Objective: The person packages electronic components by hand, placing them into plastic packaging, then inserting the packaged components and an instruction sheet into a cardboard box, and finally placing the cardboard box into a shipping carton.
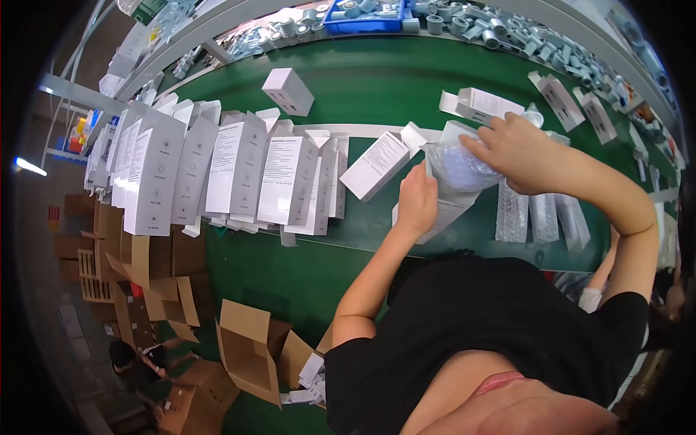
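Note:
An open white carton (448, 216) stands tilted at the front edge of the green bench, just ahead of my body. My left hand (418, 197) is closed on its left side, near the top flap. At the carton's mouth is a bubble-wrapped item (464, 168); the clear wrap hides what lies inside. My right hand (516, 148) grips this item from above, fingers bent over it. More bubble-wrapped pieces (542, 217) lie side by side right of the carton, partly under my right forearm. To the left of my left hand another white carton (375, 167) lies with its flap raised.
Several white cartons (235, 167) stand in a row along the bench's left part. Farther back are a lone carton (288, 92) and an open one (482, 105). Small grey-white fittings and a blue tray (362, 25) fill the shelf beyond. Brown boxes (246, 348) sit on the floor.

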The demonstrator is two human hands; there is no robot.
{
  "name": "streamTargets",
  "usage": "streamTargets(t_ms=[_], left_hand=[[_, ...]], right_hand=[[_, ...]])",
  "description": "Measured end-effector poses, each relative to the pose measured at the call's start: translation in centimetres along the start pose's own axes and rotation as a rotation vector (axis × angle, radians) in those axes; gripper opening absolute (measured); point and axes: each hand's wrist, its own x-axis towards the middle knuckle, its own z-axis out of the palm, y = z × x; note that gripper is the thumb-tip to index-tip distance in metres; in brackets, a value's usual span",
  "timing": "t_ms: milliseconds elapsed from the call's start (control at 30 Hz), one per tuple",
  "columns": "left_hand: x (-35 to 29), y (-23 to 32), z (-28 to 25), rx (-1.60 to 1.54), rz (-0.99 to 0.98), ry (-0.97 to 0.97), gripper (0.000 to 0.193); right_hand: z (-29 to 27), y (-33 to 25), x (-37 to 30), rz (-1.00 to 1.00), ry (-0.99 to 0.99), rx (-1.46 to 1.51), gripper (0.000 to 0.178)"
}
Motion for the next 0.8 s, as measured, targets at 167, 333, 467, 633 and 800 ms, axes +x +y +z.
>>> streamTargets(t_ms=[167,333,467,633,800], left_hand=[[-0.5,-2.3,3.3,0.243,0.202,0.137,0.045],[-0.8,-3.6,5.6,0.179,0.283,0.193,0.051],[-0.6,-4.5,7.1,0.15,0.349,0.224,0.055],[-0.4,-5.7,7.9,0.094,0.353,0.328,0.062],[-0.9,-6.7,9.4,0.12,0.417,0.344,0.069]], right_hand=[[0.9,0.0,1.2,-0.068,-0.362,-0.008,0.045],[3.6,0.2,1.5,-0.123,-0.35,-0.112,0.035],[2.6,-3.0,4.5,-0.177,-0.669,-0.214,0.031],[4.2,-3.7,7.0,-0.35,-0.705,-0.427,0.026],[3.7,-4.8,8.8,-0.316,-0.928,-0.361,0.035]])
